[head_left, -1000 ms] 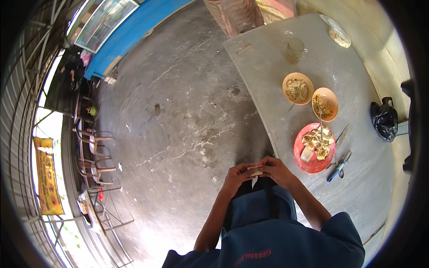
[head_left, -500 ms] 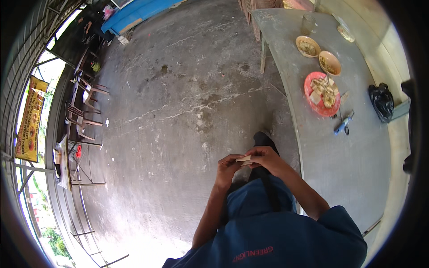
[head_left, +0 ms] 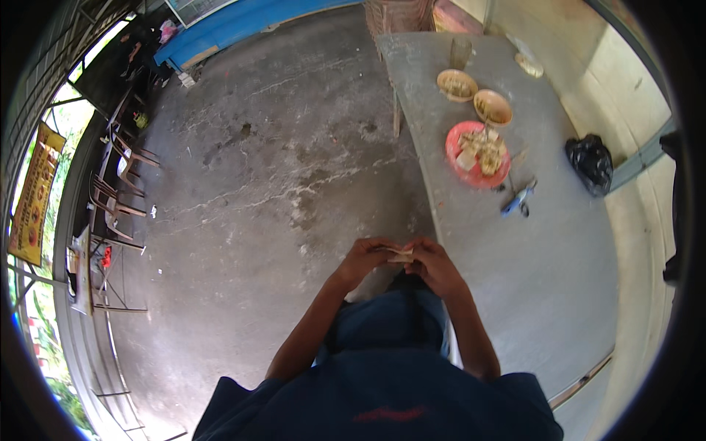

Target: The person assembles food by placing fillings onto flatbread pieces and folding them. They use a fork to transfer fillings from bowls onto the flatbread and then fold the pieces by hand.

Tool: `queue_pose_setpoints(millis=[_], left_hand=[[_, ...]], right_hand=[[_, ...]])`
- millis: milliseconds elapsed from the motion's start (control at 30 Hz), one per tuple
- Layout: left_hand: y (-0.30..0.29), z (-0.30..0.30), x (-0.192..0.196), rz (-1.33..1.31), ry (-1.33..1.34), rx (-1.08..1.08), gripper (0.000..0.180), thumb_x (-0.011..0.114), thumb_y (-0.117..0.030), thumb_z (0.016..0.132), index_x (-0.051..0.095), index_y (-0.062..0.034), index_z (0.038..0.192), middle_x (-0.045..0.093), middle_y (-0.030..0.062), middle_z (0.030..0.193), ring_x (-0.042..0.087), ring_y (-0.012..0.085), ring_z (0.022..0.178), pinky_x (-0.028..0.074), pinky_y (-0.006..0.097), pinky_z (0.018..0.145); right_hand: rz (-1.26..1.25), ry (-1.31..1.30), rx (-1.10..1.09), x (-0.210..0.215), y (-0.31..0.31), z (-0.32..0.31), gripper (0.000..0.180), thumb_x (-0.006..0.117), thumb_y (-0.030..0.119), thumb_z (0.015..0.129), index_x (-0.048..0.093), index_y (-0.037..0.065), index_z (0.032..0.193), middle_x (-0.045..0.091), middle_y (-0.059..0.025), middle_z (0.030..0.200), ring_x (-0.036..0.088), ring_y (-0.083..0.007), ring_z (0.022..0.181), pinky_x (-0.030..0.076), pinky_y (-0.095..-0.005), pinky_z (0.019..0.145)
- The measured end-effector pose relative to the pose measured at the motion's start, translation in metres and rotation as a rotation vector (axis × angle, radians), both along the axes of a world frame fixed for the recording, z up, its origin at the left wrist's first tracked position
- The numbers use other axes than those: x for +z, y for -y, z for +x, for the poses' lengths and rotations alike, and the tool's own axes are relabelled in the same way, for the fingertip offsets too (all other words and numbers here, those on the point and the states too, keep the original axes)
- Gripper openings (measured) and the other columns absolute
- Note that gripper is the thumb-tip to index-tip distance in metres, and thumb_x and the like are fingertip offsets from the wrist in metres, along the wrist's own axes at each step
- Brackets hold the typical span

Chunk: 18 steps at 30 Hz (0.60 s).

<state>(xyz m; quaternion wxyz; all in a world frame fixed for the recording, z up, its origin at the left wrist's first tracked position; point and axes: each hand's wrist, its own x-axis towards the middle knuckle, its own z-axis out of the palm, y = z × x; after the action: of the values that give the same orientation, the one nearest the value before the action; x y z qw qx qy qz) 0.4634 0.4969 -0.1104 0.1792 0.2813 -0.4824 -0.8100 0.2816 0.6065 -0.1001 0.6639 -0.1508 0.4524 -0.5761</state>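
Observation:
Just in front of my body, at waist height, both hands hold a small, flat, pale piece [head_left: 401, 256] that looks like folded paper; its exact kind is too small to make out. My left hand [head_left: 365, 259] pinches one end of it. At the other end, the fingers of my right hand [head_left: 435, 267] are closed on it. Both hands are beside the near-left edge of the grey table [head_left: 551, 272], with nothing of the table in their grip.
On the table are a red plate [head_left: 454, 163] of food scraps, two orange bowls [head_left: 492, 107], a glass [head_left: 460, 54], a blue object with a dark loop [head_left: 519, 198] and a black plastic bag [head_left: 590, 165]. Brown plastic chairs [head_left: 114, 195] line the left side. A blue counter [head_left: 243, 28] stands far off.
The view has turned, so the table and its dishes appear farther left. My hands have risen slightly and hold the pale piece more level between them.

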Motion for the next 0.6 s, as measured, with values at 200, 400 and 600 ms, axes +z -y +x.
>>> queue_pose_setpoints(millis=[200, 400, 600], left_hand=[[0.020, -0.061, 0.018, -0.085, -0.060, -0.107, 0.023, 0.070, -0.001, 0.090, 0.070, -0.0014, 0.113, 0.071, 0.0083, 0.109, 0.067, 0.0159, 0.101, 0.053, 0.028, 0.091], [0.042, -0.065, 0.032, -0.086, 0.095, 0.152, 0.023, 0.072, -0.004, 0.090, 0.070, -0.0014, 0.113, 0.071, 0.0068, 0.106, 0.067, 0.0146, 0.100, 0.053, 0.028, 0.089], [0.066, -0.056, 0.024, -0.225, 0.229, 0.398, 0.027, 0.075, -0.010, 0.089, 0.069, 0.0005, 0.113, 0.072, 0.0080, 0.104, 0.068, 0.0125, 0.094, 0.056, 0.025, 0.080]], right_hand=[[-0.060, 0.117, -0.042, 0.009, 0.015, -0.050, 0.008, 0.056, 0.009, 0.100, 0.060, 0.005, 0.104, 0.068, -0.0088, 0.092, 0.069, -0.0155, 0.078, 0.059, -0.0269, 0.067], [-0.069, 0.152, 0.174, 0.000, 0.078, -0.077, 0.009, 0.055, 0.009, 0.100, 0.061, 0.005, 0.105, 0.068, -0.0101, 0.093, 0.070, -0.0186, 0.082, 0.061, -0.0276, 0.071], [-0.120, -0.096, 0.410, -0.013, 0.143, -0.074, 0.016, 0.059, 0.004, 0.097, 0.060, 0.003, 0.113, 0.066, -0.0114, 0.105, 0.069, -0.0192, 0.091, 0.060, -0.0301, 0.080]])
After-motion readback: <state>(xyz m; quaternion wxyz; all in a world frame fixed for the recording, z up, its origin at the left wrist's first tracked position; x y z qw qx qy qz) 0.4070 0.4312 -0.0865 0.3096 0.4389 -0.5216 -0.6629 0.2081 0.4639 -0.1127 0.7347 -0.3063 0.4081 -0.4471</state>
